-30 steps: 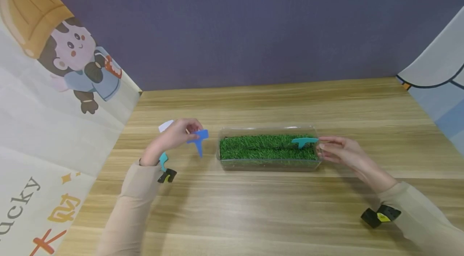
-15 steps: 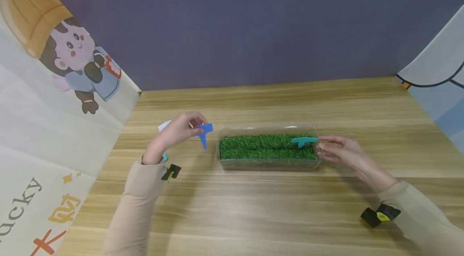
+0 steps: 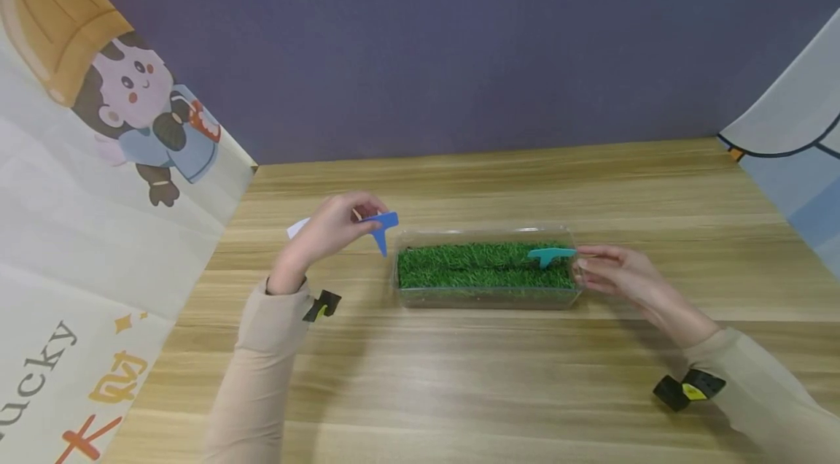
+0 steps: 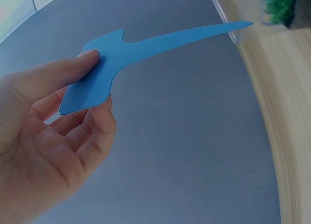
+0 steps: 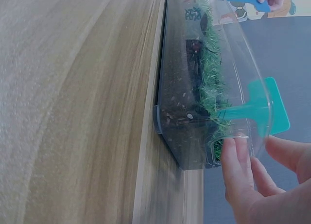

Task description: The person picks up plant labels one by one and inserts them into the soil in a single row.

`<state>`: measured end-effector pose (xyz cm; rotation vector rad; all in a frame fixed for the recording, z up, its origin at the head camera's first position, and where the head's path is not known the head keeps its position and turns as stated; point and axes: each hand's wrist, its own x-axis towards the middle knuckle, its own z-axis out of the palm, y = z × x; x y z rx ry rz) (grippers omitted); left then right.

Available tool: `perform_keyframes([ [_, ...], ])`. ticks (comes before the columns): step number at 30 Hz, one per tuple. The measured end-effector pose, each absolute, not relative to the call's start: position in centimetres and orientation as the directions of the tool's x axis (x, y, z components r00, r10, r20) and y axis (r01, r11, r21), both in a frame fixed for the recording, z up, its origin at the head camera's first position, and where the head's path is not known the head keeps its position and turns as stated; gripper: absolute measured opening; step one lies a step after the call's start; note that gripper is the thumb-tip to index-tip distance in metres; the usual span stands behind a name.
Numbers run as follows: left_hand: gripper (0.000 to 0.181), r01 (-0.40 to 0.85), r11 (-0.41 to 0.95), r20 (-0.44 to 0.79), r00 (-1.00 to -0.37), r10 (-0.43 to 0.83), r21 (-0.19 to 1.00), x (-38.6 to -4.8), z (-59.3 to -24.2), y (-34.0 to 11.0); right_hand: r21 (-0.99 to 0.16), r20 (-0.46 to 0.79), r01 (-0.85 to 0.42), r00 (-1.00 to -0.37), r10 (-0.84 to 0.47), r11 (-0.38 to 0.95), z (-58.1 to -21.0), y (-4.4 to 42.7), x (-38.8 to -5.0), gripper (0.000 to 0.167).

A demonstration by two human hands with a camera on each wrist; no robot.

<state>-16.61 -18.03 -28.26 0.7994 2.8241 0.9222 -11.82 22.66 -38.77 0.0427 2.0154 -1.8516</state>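
Blue plant label (image 4: 119,56): I see it raised above the table, just beside the planter's left end, its pointed stem angled downward in my head view.
Left hand (image 3: 341,227): the grip is a pinch, thumb on one face of the blue plant label's head, fingers behind it.
Planter (image 3: 485,298): a long clear box; my right wrist view shows dark soil (image 5: 180,100) through its wall, with green grass (image 3: 459,267) on top.
Teal plant label (image 3: 547,255): stands stem down in the grass near the planter's right end.
Right hand (image 3: 620,273): the grip is loose, fingers fairly straight and touching the planter's right end; how firmly, I cannot tell.
White piece (image 3: 296,228): lies beyond the left hand, partly hidden from me.
Table (image 3: 472,391): wood-grained, under the planter.
Backdrop (image 3: 459,48): dark purple-grey, behind the table.
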Motion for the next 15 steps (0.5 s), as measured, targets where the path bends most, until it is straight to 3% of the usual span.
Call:
perform_keyframes([
  [15, 0.017, 0.531, 0.587, 0.156, -0.808, 0.568, 0.611, -17.1, -28.2, -14.4, -0.956, -0.290, 0.268, -0.925, -0.248, 0.119, -39.0, 22.6, -11.8, 0.064],
])
